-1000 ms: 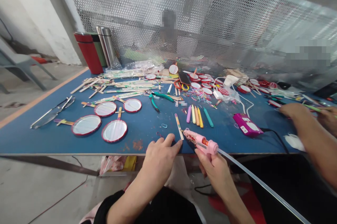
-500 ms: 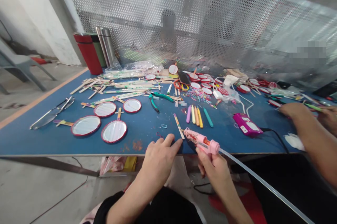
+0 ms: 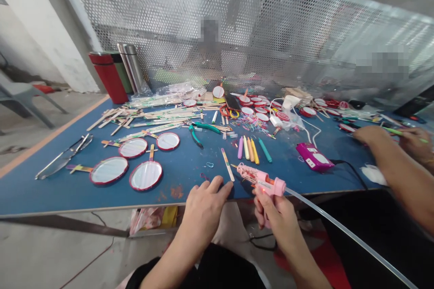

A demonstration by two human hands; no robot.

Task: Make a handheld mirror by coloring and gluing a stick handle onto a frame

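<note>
My right hand (image 3: 273, 210) is wrapped round the handle of a pink glue gun (image 3: 259, 179), with a long clear glue stick (image 3: 339, 223) coming out of its back. The gun's nozzle points left, close beside a coloured flat wooden stick (image 3: 227, 164) lying on the blue table (image 3: 190, 167). My left hand (image 3: 206, 198) rests palm down at the table's front edge, fingers spread, a fingertip at the near end of that stick. Several round white discs with red rims (image 3: 146, 174) and short stick handles lie to the left.
Coloured crayons (image 3: 251, 149), green-handled pliers (image 3: 203, 130), a purple power box (image 3: 314, 157) and glasses (image 3: 64, 158) lie about. Loose sticks (image 3: 152, 117) and flasks (image 3: 110, 78) are behind. At right are another person's arms (image 3: 396, 162), near a perforated metal screen (image 3: 237, 31).
The glue gun's nozzle has drawn slightly away from the stick, to its right. My left hand stays nearly in place. The whole view has shifted a little.
</note>
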